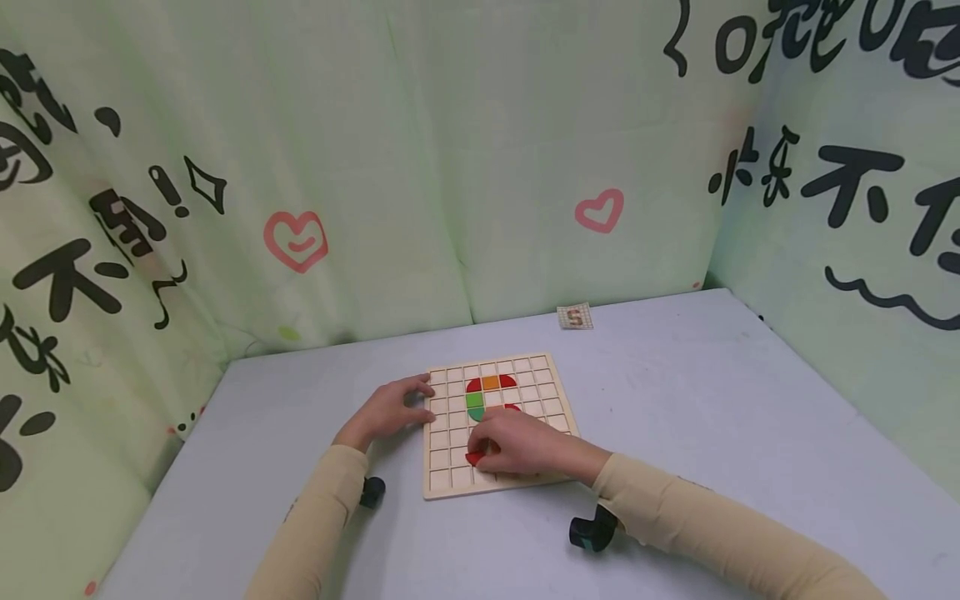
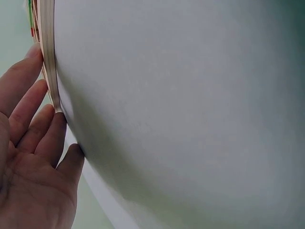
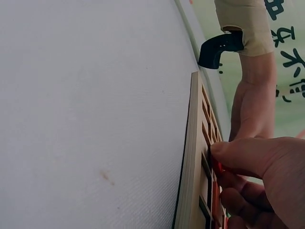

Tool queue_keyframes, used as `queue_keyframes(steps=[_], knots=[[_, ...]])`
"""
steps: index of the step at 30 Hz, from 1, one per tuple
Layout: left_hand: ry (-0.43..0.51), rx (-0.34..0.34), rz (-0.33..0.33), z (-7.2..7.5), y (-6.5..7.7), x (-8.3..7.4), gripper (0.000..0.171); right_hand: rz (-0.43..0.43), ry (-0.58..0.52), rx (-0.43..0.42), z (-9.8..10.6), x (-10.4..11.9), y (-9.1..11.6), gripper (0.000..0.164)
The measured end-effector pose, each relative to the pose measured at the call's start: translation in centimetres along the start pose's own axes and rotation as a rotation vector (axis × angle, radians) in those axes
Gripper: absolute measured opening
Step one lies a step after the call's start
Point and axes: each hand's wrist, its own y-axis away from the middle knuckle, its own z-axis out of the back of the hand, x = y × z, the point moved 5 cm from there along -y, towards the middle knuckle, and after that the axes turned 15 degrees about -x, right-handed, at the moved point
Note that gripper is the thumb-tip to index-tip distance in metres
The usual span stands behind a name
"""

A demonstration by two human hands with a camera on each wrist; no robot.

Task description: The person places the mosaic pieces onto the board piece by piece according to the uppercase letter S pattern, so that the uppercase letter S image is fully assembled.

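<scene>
A square wooden grid board point(image 1: 444, 477) lies flat on the table. On it sit colored pieces: a red quarter-round piece point(image 1: 507, 381), an orange square point(image 1: 490, 382), a green square point(image 1: 475, 400) and a teal rounded piece point(image 1: 476, 414) among them. My left hand point(image 1: 392, 410) rests against the board's left edge, its fairly straight fingers touching the rim in the left wrist view. Over the lower middle of the grid, my right hand point(image 1: 517, 442) pinches a red piece point(image 1: 473, 457) between thumb and fingers. The right hand hides part of the pattern and the cells beneath it.
A small card point(image 1: 575, 317) with a grid and a reddish figure lies near the table's back edge. Black wrist cameras hang under the left sleeve point(image 1: 372, 492) and the right sleeve point(image 1: 592, 533). Printed curtains point(image 1: 450, 167) stand behind and beside the white table point(image 1: 712, 417).
</scene>
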Motion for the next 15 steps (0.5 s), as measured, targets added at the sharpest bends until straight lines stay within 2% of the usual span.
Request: queue_keyframes(steps=[7, 15], knots=[[0.001, -0.005, -0.001, 0.04, -0.14, 0.02, 0.033, 0.020, 0.019, -0.023, -0.09, 0.32, -0.33, 0.014], [0.003, 0.001, -0.004, 0.00, -0.07, 0.03, 0.035, -0.011, -0.024, 0.023, -0.11, 0.52, -0.03, 0.012]])
